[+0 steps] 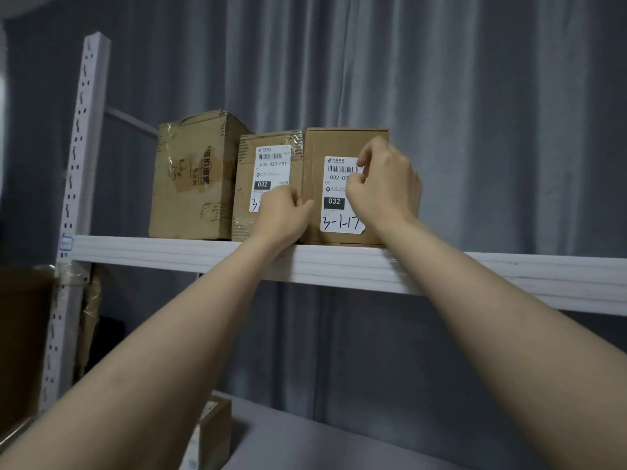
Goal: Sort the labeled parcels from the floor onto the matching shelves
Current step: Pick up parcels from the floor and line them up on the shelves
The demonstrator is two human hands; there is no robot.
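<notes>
Up on the white shelf [509,276], the 3-1-17 parcel [315,184] sits far right, touching another labeled box [244,184]. Left hand [281,215] fingers curl round its left edge. Right hand [386,184] fingers are bunched against the label [339,215], can't tell if they're pinching it.

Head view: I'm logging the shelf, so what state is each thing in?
Right box: upright on the shelf, label marked 3-1-17 facing out.
Middle box: upright, touching the right box, printed side facing out.
Left box: upright, taped shut, untouched.
Left hand: fingers curled at the right box's left edge; grip unclear.
Right hand: fingers curled over the label's upper right; grip unclear.
Shelf: carries three boxes.
</notes>
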